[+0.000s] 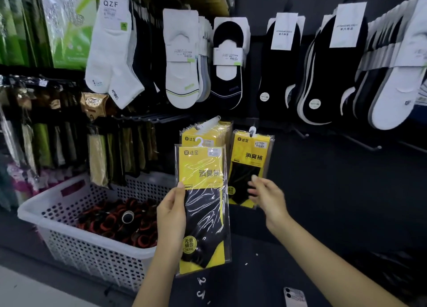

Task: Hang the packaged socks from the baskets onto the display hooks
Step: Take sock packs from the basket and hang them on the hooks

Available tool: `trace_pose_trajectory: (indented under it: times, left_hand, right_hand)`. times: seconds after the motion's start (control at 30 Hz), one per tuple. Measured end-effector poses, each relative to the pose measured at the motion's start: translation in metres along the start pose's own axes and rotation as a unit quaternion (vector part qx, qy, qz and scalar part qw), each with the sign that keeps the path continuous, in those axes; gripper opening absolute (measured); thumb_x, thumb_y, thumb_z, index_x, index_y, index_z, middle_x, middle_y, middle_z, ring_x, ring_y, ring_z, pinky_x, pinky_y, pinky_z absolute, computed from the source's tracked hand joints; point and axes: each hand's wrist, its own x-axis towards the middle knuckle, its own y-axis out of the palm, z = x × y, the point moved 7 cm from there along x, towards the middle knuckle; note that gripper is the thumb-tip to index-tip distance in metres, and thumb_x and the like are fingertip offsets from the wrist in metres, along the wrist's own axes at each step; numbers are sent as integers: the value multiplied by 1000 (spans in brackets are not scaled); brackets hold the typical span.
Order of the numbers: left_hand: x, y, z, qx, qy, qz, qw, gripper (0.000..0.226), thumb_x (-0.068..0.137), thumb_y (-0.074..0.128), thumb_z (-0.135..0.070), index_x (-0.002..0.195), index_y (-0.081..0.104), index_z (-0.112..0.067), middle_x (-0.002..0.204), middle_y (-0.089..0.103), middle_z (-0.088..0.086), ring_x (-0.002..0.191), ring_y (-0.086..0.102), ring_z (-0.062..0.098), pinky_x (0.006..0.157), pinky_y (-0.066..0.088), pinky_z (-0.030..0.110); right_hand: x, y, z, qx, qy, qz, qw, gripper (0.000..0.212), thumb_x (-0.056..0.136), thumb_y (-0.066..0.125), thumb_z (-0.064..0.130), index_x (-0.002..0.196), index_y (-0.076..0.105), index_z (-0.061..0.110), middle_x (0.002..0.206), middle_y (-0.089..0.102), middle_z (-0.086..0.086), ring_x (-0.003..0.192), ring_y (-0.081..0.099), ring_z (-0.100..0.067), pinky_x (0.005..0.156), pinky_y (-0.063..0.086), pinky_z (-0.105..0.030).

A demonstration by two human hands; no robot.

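Note:
My left hand (172,210) grips a yellow-and-black sock packet (203,205) by its left edge, held upright in front of the display. Behind it, a bunch of the same packets (208,133) hangs on a hook. To the right another single yellow packet (250,165) hangs from its white hanger on a hook. My right hand (265,192) is blurred, fingers spread, just at that packet's lower right and holding nothing.
A white perforated basket (87,244) with red-and-black items stands at lower left. Rows of white and black socks hang above. An empty display hook (365,142) sticks out at right. A phone (295,297) lies at the bottom edge.

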Motion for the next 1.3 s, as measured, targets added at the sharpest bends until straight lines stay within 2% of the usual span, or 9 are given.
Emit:
trace_pose_trajectory:
  times: [0.07,0.23,0.37,0.47,0.63,0.9,1.0,1.1,1.3]
  left_hand:
    - [-4,10,1,22,2,13,1000,34,96,48,-40,81,65,-15,87,64,16,89,61,27,89,46,35]
    - [-17,33,-2,34,16,75,996,33,95,48,-38,108,69,-16,108,71,1,109,62,16,102,44,42]
    - [-23,49,-3,3,25,152,988,31,88,50,-40,105,69,-22,101,74,1,92,69,11,78,55,23]
    - [-25,58,5,14,14,188,982,29,89,47,-39,110,64,-28,98,74,-2,80,71,10,62,54,17]
    - [-26,66,19,38,-7,213,976,36,90,43,-44,120,57,-31,101,73,-11,91,70,10,70,54,20]
    - [-25,64,37,54,-35,218,974,28,99,37,-37,116,59,-33,102,72,-15,95,68,4,69,53,15]
    - [-24,61,59,74,-71,217,971,33,99,37,-40,122,58,-30,117,65,-5,106,63,13,89,54,30]
    - [-26,60,81,97,-91,229,964,24,98,37,-42,110,58,-38,110,64,-15,100,63,1,84,50,21]
    - [-32,46,122,189,-91,238,948,23,93,46,-47,112,58,-41,116,60,-17,106,55,-4,87,43,15]
  right_hand:
    - [-22,21,7,6,2,90,996,17,94,56,32,101,65,20,102,71,0,94,67,-14,75,54,-22]
    - [-56,38,21,-6,-54,180,982,18,94,56,27,106,65,16,100,75,1,94,70,-12,76,55,-21]
    - [-56,15,28,34,-82,104,991,17,94,56,19,107,65,11,98,75,-2,93,71,-15,73,57,-20]
    - [-47,-8,37,38,-92,16,995,14,95,56,21,102,65,12,104,71,-18,101,66,-34,88,56,-43]
    - [-27,-17,49,0,-89,-10,996,10,95,56,23,96,65,18,102,72,-15,101,66,-34,94,51,-50]
    - [7,-6,36,-19,-34,-31,999,9,92,62,22,89,66,15,103,71,-11,102,65,-29,97,51,-43]
    - [20,-9,24,-14,6,-60,998,23,88,67,30,84,62,9,100,68,-13,102,64,-29,98,50,-44]
    - [28,-14,8,-22,40,-69,997,31,87,66,37,92,63,7,102,66,-9,101,62,-25,98,49,-41]
    - [8,-56,-35,-60,47,-83,994,8,93,61,26,96,62,19,111,62,-1,110,58,-19,102,45,-37]
